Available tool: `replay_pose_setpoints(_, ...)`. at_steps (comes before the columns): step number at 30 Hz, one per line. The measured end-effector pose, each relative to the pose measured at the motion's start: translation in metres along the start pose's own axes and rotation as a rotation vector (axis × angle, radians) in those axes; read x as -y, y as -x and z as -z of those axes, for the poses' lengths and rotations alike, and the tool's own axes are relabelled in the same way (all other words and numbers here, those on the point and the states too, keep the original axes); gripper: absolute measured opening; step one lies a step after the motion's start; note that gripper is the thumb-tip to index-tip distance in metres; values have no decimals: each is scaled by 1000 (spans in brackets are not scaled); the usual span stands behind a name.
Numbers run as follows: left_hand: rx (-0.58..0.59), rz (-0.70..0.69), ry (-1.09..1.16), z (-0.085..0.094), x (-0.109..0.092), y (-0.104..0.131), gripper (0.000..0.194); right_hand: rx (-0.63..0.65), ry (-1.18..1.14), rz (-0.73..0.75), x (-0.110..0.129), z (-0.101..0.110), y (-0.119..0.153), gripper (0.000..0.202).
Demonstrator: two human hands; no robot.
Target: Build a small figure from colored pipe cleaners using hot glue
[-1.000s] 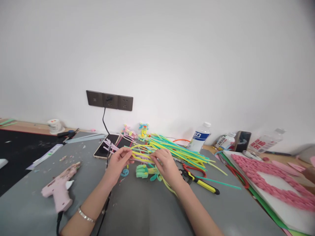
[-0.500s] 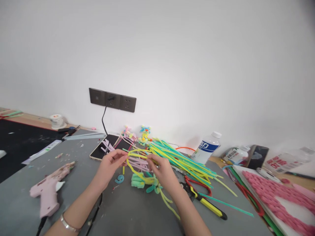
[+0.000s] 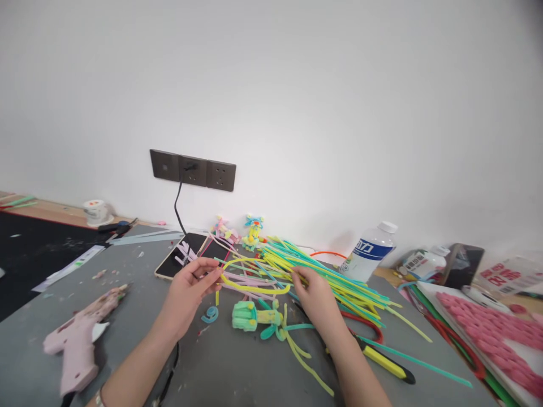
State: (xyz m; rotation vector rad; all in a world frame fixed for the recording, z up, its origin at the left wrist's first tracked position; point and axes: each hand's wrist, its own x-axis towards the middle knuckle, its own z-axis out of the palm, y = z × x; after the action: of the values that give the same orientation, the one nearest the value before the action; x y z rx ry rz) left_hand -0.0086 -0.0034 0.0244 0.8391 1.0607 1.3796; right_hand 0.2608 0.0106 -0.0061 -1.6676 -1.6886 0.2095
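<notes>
My left hand (image 3: 186, 291) is closed, pinching a bent yellow pipe cleaner (image 3: 258, 289) above the table. From its fingers the pipe cleaner curves round into an open U, and one tip hangs free toward the right. My right hand (image 3: 317, 297) is closed too, fingertips pressed together where the upper strand seems to end. Yellow stems behind make that spot hard to separate. Below the hands lies a green and yellow pipe-cleaner figure (image 3: 245, 316) with loose strands trailing right. A small blue coil (image 3: 210, 315) rests beside it.
Yellow and teal pipe cleaners (image 3: 356, 294) are piled behind my right hand. A pink glue gun (image 3: 78, 345) lies at left. Yellow-handled pliers (image 3: 388, 362) lie by my right forearm. A bottle (image 3: 368, 251), a tablet (image 3: 169, 264) and two small figures (image 3: 253, 229) stand or lie near the wall.
My right hand has moved right, away from my left hand, and the yellow loop has opened into a wider U. The green figure is now more fully visible.
</notes>
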Motion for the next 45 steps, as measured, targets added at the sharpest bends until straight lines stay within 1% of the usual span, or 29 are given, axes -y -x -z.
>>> replay_pose_setpoints(2,-4,14,17,-2,-1,1,47,-85,115,25,5,-2,1,30)
replay_pose_setpoints(3,-9,17,24,-4,-1,2,48,-106,115,53,10,-2,3,30)
replay_pose_setpoints(4,-11,17,30,-5,0,3,48,-97,56,84,17,-3,5,30)
replay_pose_setpoints(6,-6,8,23,-7,3,4,47,29,-220,141,34,-8,11,28)
replay_pose_setpoints(9,34,-36,-61,-10,9,6,42,302,-745,98,58,-19,24,32)
replay_pose_setpoints(10,52,-57,-107,-10,10,7,39,350,-886,72,64,-23,28,31)
replay_pose_setpoints(11,71,-77,-151,-10,12,7,37,372,-1001,51,68,-26,31,29)
replay_pose_setpoints(12,90,-92,-187,-11,12,8,35,383,-1088,36,71,-29,33,28)
replay_pose_setpoints(14,130,-99,-214,-11,13,9,33,402,-1190,10,72,-32,34,29)
replay_pose_setpoints(19,268,-25,-164,-14,12,12,35,478,-1358,-121,70,-31,34,28)
replay_pose_setpoints(21,305,-8,-141,-14,13,12,36,508,-1428,-157,72,-30,35,27)
replay_pose_setpoints(26,386,65,-52,-12,17,14,37,577,-1495,-161,79,-25,38,23)
replay_pose_setpoints(33,536,44,-44,-11,16,18,33,646,-1471,-173,78,-22,40,25)
replay_pose_setpoints(39,602,6,-113,-10,17,19,34,630,-1422,-146,78,-19,40,25)
replay_pose_setpoints(42,658,-33,-174,-10,15,18,35,618,-1428,-115,79,-18,40,24)
replay_pose_setpoints(45,649,-26,-179,-10,15,17,35,632,-1388,-94,78,-17,39,26)
